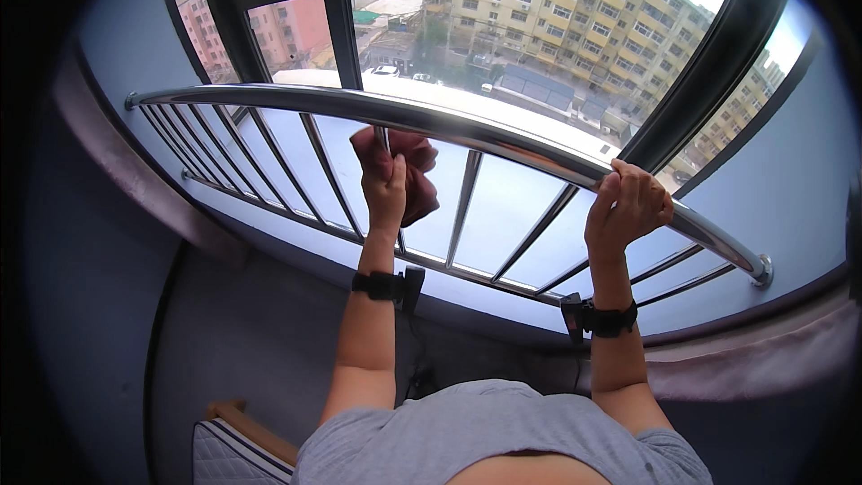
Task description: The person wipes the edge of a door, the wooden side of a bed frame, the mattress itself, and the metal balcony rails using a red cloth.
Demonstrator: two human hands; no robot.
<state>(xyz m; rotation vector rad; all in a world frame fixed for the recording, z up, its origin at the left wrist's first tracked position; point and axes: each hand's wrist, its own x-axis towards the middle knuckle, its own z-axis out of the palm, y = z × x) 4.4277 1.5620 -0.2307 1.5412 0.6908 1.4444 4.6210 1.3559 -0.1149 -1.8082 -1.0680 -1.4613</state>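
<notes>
A polished metal railing (431, 120) with upright bars runs across in front of the window. My left hand (385, 192) grips a dark red cloth (421, 192), which is wrapped around an upright bar (382, 138) just below the top rail. Farther right, my right hand (630, 202) is closed around the railing's top tube, its thumb on the near side. Each wrist wears a black strap with a small device on it, the left one (380, 285) and the right one (609, 320).
Behind the railing are a pale sill (444, 215) and dark-framed windows (340, 20), with buildings outside. Pinkish curtains (747, 357) hang at both sides. A mattress (225, 455) in a wooden bed frame (259, 431) stands at lower left. A dark cable lies on the floor.
</notes>
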